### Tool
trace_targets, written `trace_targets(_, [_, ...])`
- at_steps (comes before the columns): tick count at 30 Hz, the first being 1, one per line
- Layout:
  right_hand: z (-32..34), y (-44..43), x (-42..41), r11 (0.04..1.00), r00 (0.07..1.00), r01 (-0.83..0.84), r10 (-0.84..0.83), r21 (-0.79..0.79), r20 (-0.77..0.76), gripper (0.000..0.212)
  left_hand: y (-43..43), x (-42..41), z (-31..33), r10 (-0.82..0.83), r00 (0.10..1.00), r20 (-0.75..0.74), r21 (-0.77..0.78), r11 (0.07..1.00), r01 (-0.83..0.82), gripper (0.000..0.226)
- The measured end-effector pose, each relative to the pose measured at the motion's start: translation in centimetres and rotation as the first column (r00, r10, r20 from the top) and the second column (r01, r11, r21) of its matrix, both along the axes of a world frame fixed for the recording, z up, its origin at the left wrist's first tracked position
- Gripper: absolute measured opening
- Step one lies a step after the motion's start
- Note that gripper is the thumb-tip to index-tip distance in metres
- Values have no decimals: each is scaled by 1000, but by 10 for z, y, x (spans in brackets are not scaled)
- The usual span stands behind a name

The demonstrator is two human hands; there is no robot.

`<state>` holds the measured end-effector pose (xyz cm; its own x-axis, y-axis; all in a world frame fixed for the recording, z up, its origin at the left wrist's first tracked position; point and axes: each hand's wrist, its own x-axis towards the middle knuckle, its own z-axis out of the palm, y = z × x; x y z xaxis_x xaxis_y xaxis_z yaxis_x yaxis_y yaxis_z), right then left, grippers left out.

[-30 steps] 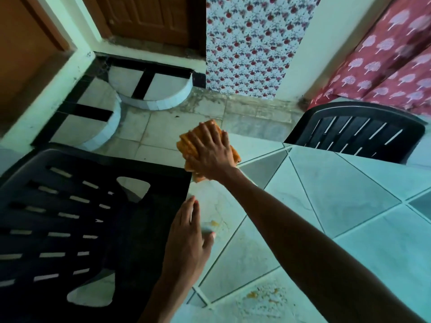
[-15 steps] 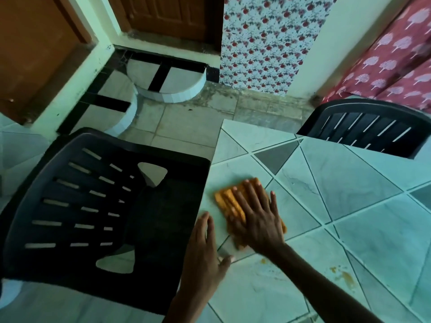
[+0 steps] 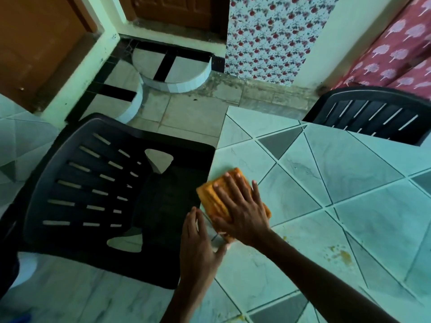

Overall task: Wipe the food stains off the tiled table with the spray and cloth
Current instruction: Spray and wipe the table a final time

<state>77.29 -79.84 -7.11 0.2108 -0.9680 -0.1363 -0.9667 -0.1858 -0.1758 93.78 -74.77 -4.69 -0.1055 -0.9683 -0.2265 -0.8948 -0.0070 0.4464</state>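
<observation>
Head view: orange cloth slid left since half-second ago, now at edge of tiled table. On it, right hand pressed flat, fingers spread, clasping nothing. Beside it, left hand flat on edge, fingers straight. Further right, yellow stains. Alongside table, black chair; behind, floral curtain.

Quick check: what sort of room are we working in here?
Probably a home dining area: a tiled table with a black plastic chair pulled up to it, and a wooden door just behind.
</observation>
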Motion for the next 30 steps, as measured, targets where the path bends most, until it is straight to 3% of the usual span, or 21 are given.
trace_targets(3, [-2,-4,-19,1000,1000,-3,4,11,-24,78,-1,2,0,-7,1000,-30,6,1000,8,113])
trace_targets(7, [0,-87,-7,949,949,314,-315,29,12,78,0,2,-2,9,998,-61,-1,1000,-9,113])
trace_targets(9, [4,-116,12,918,919,395,-395,35,-18,82,2,2,-2,21,997,-70,-5,1000,-22,112])
trace_targets(11, [8,-117,25,939,940,342,-341,29,-33,83,5,3,-1,24,996,-86,-8,1000,-25,111])
trace_targets(15, [5,-50,17,1000,1000,9,-9,-11,-15,74,6,2,2,46,995,-88,-17,999,-48,110])
trace_targets(21, [-2,48,-39,988,986,-156,155,-9,-60,68,2,-2,8,42,997,-61,10,999,-41,110])
trace_targets(27, [-5,27,-17,985,985,-168,167,-24,-40,71,2,-6,10,105,987,-121,18,994,-104,111])
trace_targets(30, [-4,-19,-4,962,962,-272,271,-23,-37,75,2,-4,6,125,981,-151,11,992,-125,111])
